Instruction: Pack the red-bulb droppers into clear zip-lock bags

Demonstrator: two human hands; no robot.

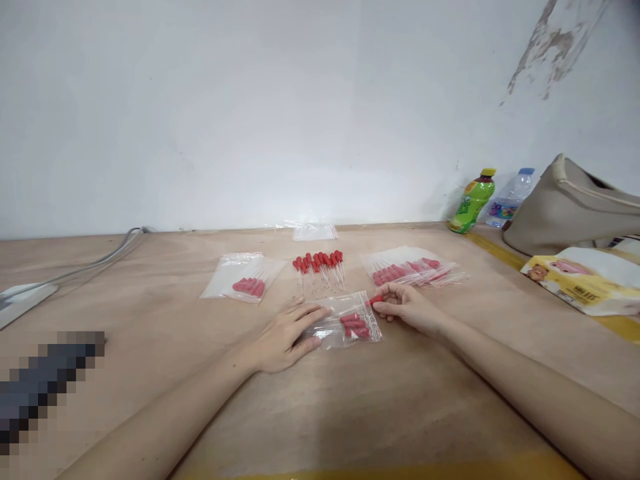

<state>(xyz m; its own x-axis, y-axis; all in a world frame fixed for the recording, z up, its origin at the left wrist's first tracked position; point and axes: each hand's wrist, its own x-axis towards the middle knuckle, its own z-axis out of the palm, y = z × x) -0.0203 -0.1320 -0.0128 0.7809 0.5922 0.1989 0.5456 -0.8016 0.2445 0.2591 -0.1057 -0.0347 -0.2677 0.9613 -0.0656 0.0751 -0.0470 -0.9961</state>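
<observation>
A clear zip bag (333,337) lies flat on the table in front of me, with several red-bulbed droppers (356,327) inside, bulbs toward its right end. My left hand (286,337) rests on the bag's left end, fingers stretched out. At the bag's right end, my right hand (403,307) pinches a dropper by its red bulb (375,301); its thin tube points left, over or into the bag, I cannot tell which. Beyond the bag lies a loose row of droppers (320,263), bulbs away from me.
A filled bag (245,277) lies left and a pile of filled bags (413,267) right. Flat bags (315,232) lie by the wall. A green bottle (471,203), clear bottle (510,200), beige bag (565,207) and yellow-white packet (580,283) stand right; a cable (107,250) runs left.
</observation>
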